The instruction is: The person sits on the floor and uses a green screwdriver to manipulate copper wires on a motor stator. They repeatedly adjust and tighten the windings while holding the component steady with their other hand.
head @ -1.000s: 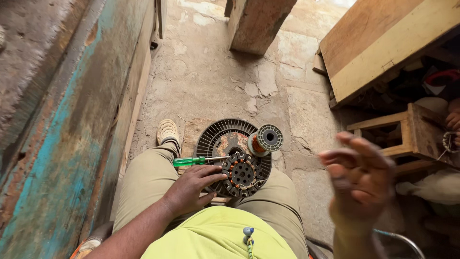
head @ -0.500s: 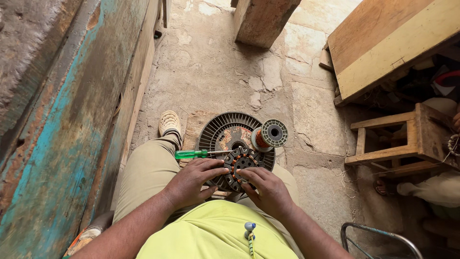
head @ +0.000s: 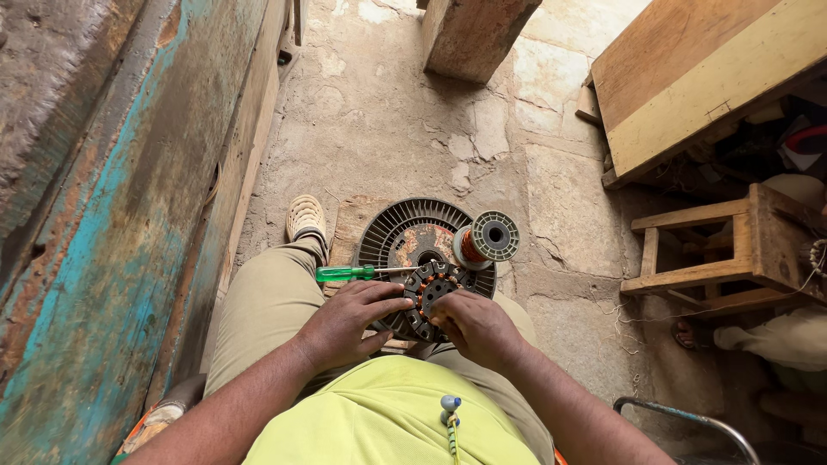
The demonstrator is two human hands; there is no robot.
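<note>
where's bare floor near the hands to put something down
Bare stone floor lies ahead of the ribbed disc, up to the block. Another patch runs between the wire spool and the wooden stool. It is crowded at the lap: left hand, right hand, stator, green screwdriver.

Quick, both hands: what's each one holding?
Left hand: fingers gripping the stator ring.
Right hand: fingers pinched on the same stator ring.

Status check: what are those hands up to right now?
Left hand and right hand both on round slotted metal stator. Green-handled screwdriver rests alongside. Copper wire spool just beyond.
</note>
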